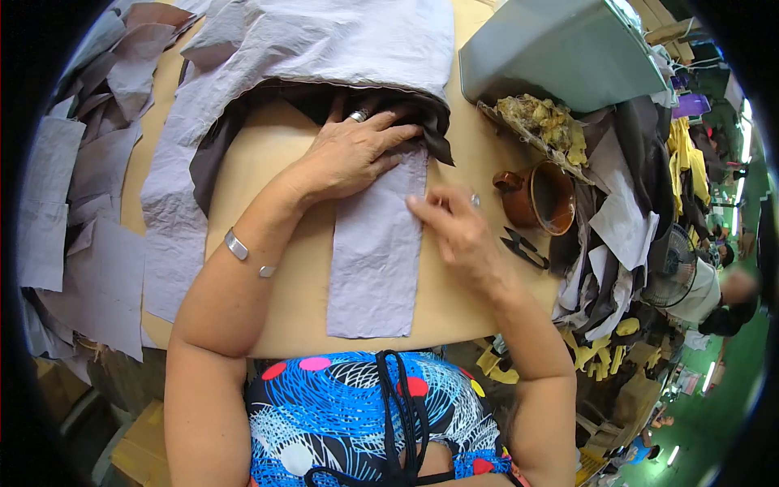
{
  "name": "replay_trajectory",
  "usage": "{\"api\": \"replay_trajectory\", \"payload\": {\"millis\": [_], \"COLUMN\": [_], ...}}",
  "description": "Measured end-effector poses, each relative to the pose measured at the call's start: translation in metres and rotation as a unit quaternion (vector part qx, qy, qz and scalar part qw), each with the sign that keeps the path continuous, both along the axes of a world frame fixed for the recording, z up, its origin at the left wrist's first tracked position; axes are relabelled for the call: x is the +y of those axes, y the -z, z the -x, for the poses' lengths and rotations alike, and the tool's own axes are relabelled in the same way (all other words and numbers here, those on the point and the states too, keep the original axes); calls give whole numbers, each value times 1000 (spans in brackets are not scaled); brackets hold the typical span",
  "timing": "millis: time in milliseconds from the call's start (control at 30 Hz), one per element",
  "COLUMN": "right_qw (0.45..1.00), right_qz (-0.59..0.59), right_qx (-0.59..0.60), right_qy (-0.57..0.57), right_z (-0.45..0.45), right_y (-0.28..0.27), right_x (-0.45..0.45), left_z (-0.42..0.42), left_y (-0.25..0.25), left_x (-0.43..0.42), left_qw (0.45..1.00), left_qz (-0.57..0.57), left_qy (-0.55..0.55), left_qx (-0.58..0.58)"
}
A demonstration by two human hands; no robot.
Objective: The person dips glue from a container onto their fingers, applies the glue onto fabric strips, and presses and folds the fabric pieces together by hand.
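Evidently, the left hand (349, 158) lies spread wide and palm down across the far end of a long pale lilac cloth strip (375, 260), its fingertips reaching under the dark-lined edge of a larger lilac cloth piece (324, 36). The right hand (464, 235) is half curled, thumb and forefinger narrowly parted at the strip's right edge; whether they grip it cannot be told. The strip runs down to near the near edge of the pale yellow table (284, 304). It is judged light, limp and prone to creasing, best held by its long edges with a palm keeping it flat. Towards the table's right edge sit a brown glazed mug (552, 197) and black thread snips (526, 248); cut cloth pieces (101, 211) overlap along the left edge. No label or brand is legible.
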State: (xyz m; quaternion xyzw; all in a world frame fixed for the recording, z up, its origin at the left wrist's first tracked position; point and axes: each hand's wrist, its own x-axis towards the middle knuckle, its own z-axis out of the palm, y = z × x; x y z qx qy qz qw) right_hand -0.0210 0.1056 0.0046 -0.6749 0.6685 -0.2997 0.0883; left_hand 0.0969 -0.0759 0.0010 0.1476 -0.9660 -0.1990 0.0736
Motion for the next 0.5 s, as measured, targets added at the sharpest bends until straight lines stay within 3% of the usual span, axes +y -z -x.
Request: {"api": "replay_trajectory", "payload": {"millis": [67, 167, 300, 400, 500], "right_qw": [998, 999, 996, 988, 983], "right_qz": [-27, -17, -2, -58, -16], "right_qx": [-40, -20, 88, 135, 183], "right_qy": [-34, 21, -1, -48, 1], "right_z": [-5, -2, -7, -24, -6], "right_y": [-7, -15, -4, -21, -47], "right_x": [12, 0, 5, 35, 55], "left_z": [0, 1, -1, -1, 0], "left_y": [1, 4, 1, 3, 1], "left_x": [1, -2, 0, -1, 3], "left_qw": [1000, 1000, 993, 993, 995], "left_qz": [7, -2, -90, -46, -25], "left_qy": [-3, 11, 2, 20, 4], "left_qx": [0, 15, 70, 104, 92]}}
